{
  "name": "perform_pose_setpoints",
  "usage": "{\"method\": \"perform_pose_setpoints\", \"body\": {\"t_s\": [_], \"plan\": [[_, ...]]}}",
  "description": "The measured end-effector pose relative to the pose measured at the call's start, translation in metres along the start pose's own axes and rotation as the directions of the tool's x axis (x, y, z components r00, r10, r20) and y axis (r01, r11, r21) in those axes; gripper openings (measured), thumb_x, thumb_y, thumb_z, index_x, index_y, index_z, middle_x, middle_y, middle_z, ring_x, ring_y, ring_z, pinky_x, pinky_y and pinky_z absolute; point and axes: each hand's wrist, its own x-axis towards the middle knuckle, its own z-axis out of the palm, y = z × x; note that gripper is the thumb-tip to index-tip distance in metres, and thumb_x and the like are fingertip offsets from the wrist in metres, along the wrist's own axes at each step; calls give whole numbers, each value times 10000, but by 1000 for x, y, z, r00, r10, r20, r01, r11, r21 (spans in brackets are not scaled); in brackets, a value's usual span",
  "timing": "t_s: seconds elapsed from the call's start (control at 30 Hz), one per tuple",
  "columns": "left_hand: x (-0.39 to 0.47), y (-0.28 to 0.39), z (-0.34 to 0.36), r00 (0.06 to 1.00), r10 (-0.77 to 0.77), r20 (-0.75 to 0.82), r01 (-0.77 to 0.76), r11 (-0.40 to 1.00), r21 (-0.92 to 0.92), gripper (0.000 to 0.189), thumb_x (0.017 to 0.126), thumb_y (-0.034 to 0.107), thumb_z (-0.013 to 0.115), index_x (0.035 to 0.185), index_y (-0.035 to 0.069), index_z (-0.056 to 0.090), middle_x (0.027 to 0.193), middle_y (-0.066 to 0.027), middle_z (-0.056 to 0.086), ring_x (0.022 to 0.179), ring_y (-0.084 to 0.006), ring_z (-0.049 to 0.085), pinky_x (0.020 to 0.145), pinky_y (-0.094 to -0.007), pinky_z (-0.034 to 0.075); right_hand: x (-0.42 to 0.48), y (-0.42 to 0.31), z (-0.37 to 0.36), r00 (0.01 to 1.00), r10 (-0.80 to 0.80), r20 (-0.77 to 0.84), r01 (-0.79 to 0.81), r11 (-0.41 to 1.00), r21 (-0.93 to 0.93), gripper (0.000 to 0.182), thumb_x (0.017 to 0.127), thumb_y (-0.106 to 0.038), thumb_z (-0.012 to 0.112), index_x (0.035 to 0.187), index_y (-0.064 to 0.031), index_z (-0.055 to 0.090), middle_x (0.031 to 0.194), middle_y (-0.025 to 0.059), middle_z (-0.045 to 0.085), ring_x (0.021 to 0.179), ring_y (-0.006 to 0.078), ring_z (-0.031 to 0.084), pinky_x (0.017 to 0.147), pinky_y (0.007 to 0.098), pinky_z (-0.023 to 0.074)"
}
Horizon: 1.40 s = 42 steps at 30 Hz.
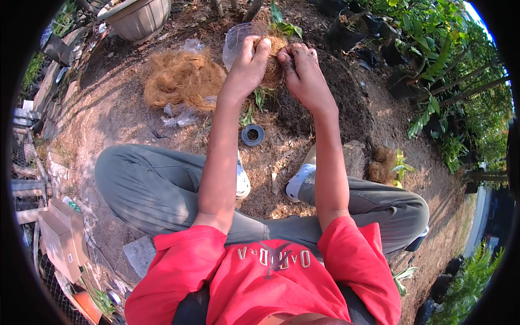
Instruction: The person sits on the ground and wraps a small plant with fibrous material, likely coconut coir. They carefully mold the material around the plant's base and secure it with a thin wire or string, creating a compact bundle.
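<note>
A ball of brown coconut fibre (273,73) with green leaves (287,29) at its far end is between my two hands. My left hand (250,67) pinches the fibre on its left side between thumb and fingers. On the other side, the bent fingertips of my soil-stained right hand (302,71) press against the ball and grip its fibre. Behind my left hand is a clear plastic container (235,42). To the left lies a loose heap of coconut fibre (180,79) with clear plastic wrapping (183,115) around it. A dark ring-shaped roll (252,135) rests on the ground nearer me.
Dark loose soil (341,97) is heaped right of my hands. Several finished-looking fibre balls (382,164) sit beside my right knee. Potted plants (430,53) line the right side. A large planter (138,18) stands far left, and cardboard boxes (61,239) near left.
</note>
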Motion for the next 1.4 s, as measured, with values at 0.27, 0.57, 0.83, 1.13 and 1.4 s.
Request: {"method": "perform_pose_setpoints", "body": {"t_s": [0.27,0.57,0.83,1.13,1.4], "plan": [[-1,0,10,996,87,-28,-86,995,54,592,1001,457,426,1344,-23,391,1298,-308,529,1251,-396,505,1035,-421,380,1,-7,-12,983,184,23,-184,983,-19,275,981,-214,511,1028,51,567,1004,261,633,991,434,577,912,487,396],[-4,2,13,999,17,-52,-23,994,-106,538,1011,438,421,1319,-2,398,1217,-273,569,1172,-352,551,995,-407,400,1,11,4,964,-232,-131,193,947,-255,212,950,-143,544,1039,47,565,1006,245,605,998,432,544,912,474,410],[0,-6,15,998,46,-31,-48,996,-81,524,1015,437,415,1308,2,398,1175,-280,582,1147,-358,565,978,-413,410,2,2,-8,1000,9,9,-10,994,113,169,969,-130,537,1031,25,563,971,198,585,921,378,555,832,400,441],[-4,7,16,999,23,-41,-28,992,-126,528,1024,450,401,1299,-1,389,1039,-192,591,980,-255,573,910,-384,439,3,4,5,976,62,-207,-52,997,54,219,944,-194,645,967,8,565,881,108,581,699,169,556,666,330,460],[0,4,11,998,-41,44,52,956,-288,560,1006,476,418,1359,42,413,1254,-123,545,1126,-215,538,978,-372,417,6,8,15,918,367,-152,-149,671,726,326,857,-154,758,1057,-72,514,845,-38,475,741,51,446,617,201,420]]}}
